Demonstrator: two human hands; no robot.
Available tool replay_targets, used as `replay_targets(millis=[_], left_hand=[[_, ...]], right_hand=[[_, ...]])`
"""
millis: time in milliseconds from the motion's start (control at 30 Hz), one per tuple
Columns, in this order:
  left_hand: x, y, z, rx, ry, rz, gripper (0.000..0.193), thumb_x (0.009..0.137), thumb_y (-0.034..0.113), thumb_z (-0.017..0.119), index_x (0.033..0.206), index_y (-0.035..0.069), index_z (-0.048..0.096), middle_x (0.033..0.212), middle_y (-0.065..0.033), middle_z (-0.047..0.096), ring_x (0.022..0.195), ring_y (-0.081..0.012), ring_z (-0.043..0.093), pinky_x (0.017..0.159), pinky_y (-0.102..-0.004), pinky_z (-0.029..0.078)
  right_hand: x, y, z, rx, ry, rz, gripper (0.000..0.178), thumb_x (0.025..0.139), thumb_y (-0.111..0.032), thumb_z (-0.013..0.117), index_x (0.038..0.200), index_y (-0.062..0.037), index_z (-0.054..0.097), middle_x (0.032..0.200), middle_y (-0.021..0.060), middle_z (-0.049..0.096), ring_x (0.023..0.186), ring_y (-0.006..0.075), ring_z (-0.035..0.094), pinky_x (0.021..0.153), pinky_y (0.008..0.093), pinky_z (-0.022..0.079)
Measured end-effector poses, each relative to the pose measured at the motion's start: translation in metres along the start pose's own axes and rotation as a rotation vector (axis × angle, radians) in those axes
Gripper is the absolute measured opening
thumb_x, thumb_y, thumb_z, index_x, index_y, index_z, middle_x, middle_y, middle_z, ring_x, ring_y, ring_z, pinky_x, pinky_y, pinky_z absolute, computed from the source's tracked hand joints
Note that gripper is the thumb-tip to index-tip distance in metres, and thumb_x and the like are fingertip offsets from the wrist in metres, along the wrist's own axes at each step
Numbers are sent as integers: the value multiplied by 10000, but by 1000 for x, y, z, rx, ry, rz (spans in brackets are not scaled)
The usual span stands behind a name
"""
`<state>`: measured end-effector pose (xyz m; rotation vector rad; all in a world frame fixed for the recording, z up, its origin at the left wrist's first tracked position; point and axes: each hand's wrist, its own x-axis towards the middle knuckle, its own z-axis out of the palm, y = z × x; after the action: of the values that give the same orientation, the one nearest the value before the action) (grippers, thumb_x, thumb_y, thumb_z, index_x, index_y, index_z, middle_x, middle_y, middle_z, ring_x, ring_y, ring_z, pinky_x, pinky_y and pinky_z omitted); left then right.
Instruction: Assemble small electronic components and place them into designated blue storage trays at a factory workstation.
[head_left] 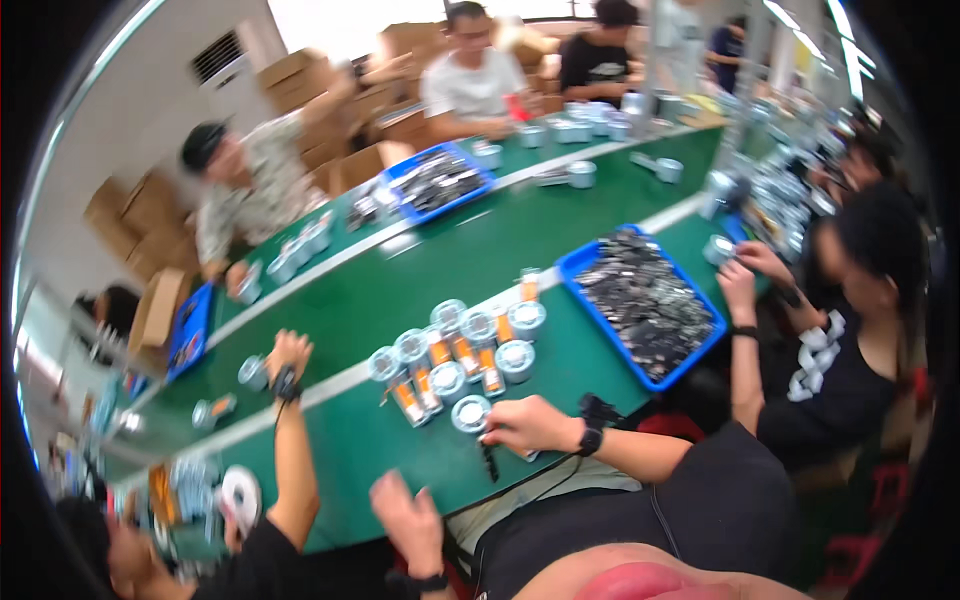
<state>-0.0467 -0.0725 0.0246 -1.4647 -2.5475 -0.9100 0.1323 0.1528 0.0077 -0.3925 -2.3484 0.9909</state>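
My right hand (530, 424) is closed at the near edge of the green bench, its fingers at a light-blue round-headed device (470, 413) that it seems to grip; the palm hides the rest. Just below the fingertips is a small dark strip (490, 463). My left hand (408, 515), blurred, hovers by the bench edge, fingers apart and holding nothing. Beyond my right hand stands a cluster of similar devices (448, 378) with round light-blue heads. Several show orange-and-white bodies (408, 398).
A blue tray (655, 385) of small dark metallic parts lies right of the cluster. Across the green conveyor (350, 300) sits another blue tray (425, 213). At left, a co-worker's hand (290, 352) reaches over the belt; a co-worker's hands (745, 275) work at right.
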Motion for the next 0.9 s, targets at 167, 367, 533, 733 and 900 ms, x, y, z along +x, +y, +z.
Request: replay_targets(millis=[167,367,533,733,900], left_hand=[[-23,-5,-1,-45,-115,-180,569,916,157,672,1383,-100,474,1342,-303,512,1235,-448,483,1063,-511,369],[-17,-33,7,-121,-169,-65,351,978,175,619,1261,-33,611,1138,-225,633,1031,-307,608,867,-398,484],[4,-9,11,-257,-254,-123,236,968,178,647,1106,-8,695,950,-185,702,834,-248,675,733,-368,536],[15,55,62,-389,-116,244,315,898,167,746,1104,-31,616,836,-155,638,656,-258,607,650,-359,497],[20,54,76,-570,-395,-2,302,932,160,708,1164,-15,624,768,-130,624,552,-272,588,567,-380,487]], right_hand=[[2,-10,7,-15,-60,21,213,880,-246,771,907,-81,639,830,86,655,755,311,673,644,402,524],[2,-15,7,-28,-78,71,201,890,-241,759,887,-90,627,830,81,641,747,306,668,636,408,519],[1,-7,-6,-83,-22,-14,177,883,-221,753,891,-94,630,830,75,639,731,303,664,629,413,515],[3,-7,1,86,-31,-66,160,860,-183,755,892,-82,635,841,74,646,728,309,667,621,418,514],[-1,-17,-8,-104,2,-78,180,904,-227,720,886,-67,640,824,83,667,729,315,670,618,409,517]])
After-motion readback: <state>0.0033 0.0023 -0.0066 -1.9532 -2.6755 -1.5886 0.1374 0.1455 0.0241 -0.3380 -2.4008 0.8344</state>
